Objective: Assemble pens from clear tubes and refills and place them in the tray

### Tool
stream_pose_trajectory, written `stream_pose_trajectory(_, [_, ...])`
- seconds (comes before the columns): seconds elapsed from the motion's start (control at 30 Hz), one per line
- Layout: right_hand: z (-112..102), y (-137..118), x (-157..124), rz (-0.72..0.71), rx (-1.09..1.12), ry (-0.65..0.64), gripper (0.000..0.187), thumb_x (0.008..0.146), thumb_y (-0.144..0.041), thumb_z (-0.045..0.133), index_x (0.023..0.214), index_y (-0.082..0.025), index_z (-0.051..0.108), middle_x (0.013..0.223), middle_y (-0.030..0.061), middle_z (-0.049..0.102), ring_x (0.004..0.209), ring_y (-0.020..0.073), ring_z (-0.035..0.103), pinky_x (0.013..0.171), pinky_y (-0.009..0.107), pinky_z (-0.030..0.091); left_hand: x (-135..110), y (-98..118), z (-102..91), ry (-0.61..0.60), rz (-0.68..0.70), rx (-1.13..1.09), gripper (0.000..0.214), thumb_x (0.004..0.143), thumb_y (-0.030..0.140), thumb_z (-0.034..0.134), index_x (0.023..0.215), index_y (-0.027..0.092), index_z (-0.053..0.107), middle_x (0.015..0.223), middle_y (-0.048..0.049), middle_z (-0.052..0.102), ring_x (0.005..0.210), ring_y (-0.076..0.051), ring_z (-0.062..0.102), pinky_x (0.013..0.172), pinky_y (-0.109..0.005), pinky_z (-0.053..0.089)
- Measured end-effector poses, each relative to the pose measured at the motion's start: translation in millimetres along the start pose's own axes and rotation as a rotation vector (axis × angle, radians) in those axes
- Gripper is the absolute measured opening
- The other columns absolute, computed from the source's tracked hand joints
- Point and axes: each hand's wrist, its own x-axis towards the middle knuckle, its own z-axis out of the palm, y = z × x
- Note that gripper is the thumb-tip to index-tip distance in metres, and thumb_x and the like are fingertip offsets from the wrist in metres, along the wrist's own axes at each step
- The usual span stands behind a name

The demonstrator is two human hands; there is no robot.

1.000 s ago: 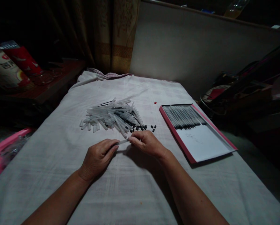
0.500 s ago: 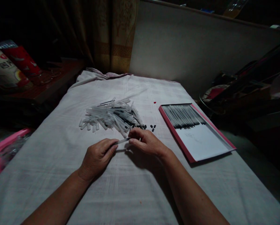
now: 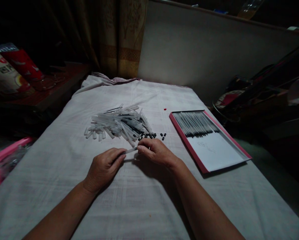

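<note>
My left hand [image 3: 106,166] is closed around one end of a clear pen [image 3: 131,151], held just above the cloth. At the pen's other end, the fingers of my right hand [image 3: 153,150] pinch the tip; whatever small part lies under them is hidden. Beyond both hands spreads a loose pile of clear pen parts [image 3: 114,121], some with dark refills inside. Several small black plugs [image 3: 161,135] lie at the pile's right edge. To the right is a shallow pink-edged box [image 3: 204,166], with a row of pens [image 3: 195,123] lined up in its far half.
A white cloth [image 3: 114,206] covers the table. One small red piece [image 3: 165,109] lies beyond the black plugs. At the left are a pink plastic handle [image 3: 6,160] and a dark side table [image 3: 56,88] with containers. A pale wall panel [image 3: 189,50] and curtain [image 3: 124,40] stand behind.
The right fingers have closed slightly further over the pen's end, hiding its dark tip. The left hand, pile and box look the same.
</note>
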Motion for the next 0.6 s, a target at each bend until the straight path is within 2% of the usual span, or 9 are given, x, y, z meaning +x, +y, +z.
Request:
stream_pose_trajectory(0.1, [1.1, 1.0, 0.2, -0.008, 0.042, 0.000, 0.012, 0.089, -0.025, 0.060, 0.097, -0.019, 0.066, 0.082, 0.0003, 0.067, 0.075, 0.0146, 0.060, 0.069, 0.024, 0.042, 0.3, 0.8, 0.0, -0.003, 0.005, -0.001, 0.020, 0.097, 0.030, 0.055, 0.103, 0.020, 0.070, 0.089, -0.0041, 0.077, 0.078, -0.015, 0.073, 0.072, -0.023, 0.056])
stream_pose_trajectory(0.23, [1.8, 0.8, 0.5, -0.026, 0.009, 0.004, 0.011, 0.091, -0.024, 0.057, 0.088, -0.018, 0.066, 0.078, -0.0003, 0.067, 0.074, 0.0136, 0.059, 0.069, 0.024, 0.042, -0.1, 1.0, 0.0, 0.002, 0.016, -0.005, 0.019, 0.096, 0.028, 0.055, 0.103, 0.020, 0.070, 0.089, -0.0037, 0.077, 0.078, -0.015, 0.073, 0.072, -0.022, 0.055])
stream_pose_trajectory(0.4, [-0.9, -2.6, -0.5, -0.007, -0.005, -0.011, 0.011, 0.088, -0.024, 0.062, 0.095, -0.018, 0.068, 0.079, -0.0005, 0.067, 0.073, 0.0135, 0.059, 0.068, 0.023, 0.041, -0.5, -0.4, 0.1, 0.015, 0.025, -0.011, 0.019, 0.095, 0.029, 0.057, 0.103, 0.019, 0.071, 0.091, -0.0047, 0.077, 0.080, -0.016, 0.073, 0.074, -0.023, 0.056])
stream_pose_trajectory(0.5, [-1.1, -3.6, -0.8, -0.019, -0.025, -0.011, 0.009, 0.088, -0.022, 0.062, 0.089, -0.018, 0.069, 0.077, -0.0011, 0.066, 0.072, 0.0130, 0.059, 0.067, 0.023, 0.040, -0.1, -1.0, -0.1, 0.009, 0.019, -0.010, 0.020, 0.095, 0.030, 0.057, 0.103, 0.019, 0.071, 0.089, -0.0044, 0.077, 0.079, -0.016, 0.073, 0.072, -0.023, 0.056])
stream_pose_trajectory(0.6, [1.0, -3.6, -0.5, -0.009, -0.060, -0.018, 0.016, 0.091, -0.024, 0.059, 0.081, -0.018, 0.069, 0.069, -0.0020, 0.062, 0.066, 0.0119, 0.055, 0.063, 0.023, 0.036, 0.2, -1.3, -0.8, 0.009, -0.002, -0.017, 0.020, 0.095, 0.032, 0.057, 0.103, 0.020, 0.072, 0.089, -0.0045, 0.077, 0.078, -0.016, 0.073, 0.072, -0.023, 0.057])
